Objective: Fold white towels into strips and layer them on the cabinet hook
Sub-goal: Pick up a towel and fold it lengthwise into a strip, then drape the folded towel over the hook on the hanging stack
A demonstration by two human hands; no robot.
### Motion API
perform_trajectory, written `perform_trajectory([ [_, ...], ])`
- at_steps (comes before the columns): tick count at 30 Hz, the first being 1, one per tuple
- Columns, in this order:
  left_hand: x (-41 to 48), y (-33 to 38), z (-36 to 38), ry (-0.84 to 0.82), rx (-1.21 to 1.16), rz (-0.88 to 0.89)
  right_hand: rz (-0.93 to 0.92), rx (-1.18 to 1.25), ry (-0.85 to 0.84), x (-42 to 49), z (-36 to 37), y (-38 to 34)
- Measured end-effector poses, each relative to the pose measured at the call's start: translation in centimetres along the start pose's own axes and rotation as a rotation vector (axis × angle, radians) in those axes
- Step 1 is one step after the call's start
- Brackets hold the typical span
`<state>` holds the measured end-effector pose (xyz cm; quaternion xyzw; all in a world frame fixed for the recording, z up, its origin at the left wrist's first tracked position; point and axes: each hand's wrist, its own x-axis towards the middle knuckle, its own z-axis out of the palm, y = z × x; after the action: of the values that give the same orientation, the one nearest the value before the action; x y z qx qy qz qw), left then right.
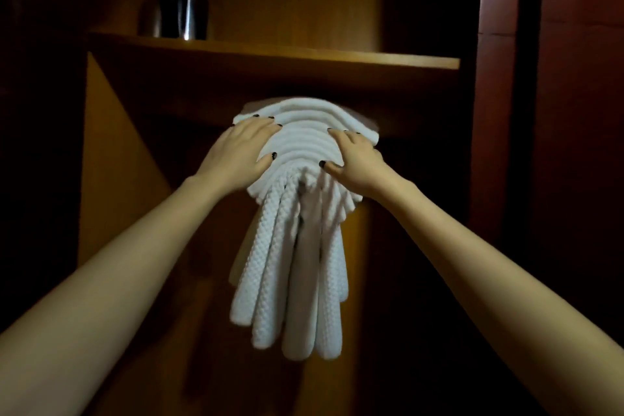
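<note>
Pressing towels from both sides, left hand and right hand have fingers spread flat; even squeezing should align layers between them.

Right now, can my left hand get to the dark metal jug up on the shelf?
Probably yes. The left hand presses flat on the towels, gripping nothing, and the jug stands near the shelf front, up and to its left, with nothing between. Actual arm reach is uncertain.
</note>
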<state>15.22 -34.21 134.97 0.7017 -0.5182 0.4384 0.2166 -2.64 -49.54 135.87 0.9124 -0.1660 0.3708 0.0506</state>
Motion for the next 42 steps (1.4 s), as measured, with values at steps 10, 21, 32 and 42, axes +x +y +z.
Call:
perform_trajectory([
  [10, -23.4, 0.1, -3.5, -0.455, 0.33, -0.01, -0.087, 0.182, -0.336, -15.9, 12.2, -10.9],
  [21, -51.8, -11.6, -14.4, -0.715, 0.338, -0.474, -0.271, 0.397, -0.696, -25.2, 27.2, -33.0],
  [32, -74.7, -25.4, -20.6, -0.761, 0.234, -1.014, -0.507, 0.456, -0.973, -31.9, 40.6, -61.7],
  [42, -87.7, -34.8, -21.0, -0.943, 0.132, -1.031, -0.408, 0.354, -1.193, -34.6, 51.2, -72.9],
])
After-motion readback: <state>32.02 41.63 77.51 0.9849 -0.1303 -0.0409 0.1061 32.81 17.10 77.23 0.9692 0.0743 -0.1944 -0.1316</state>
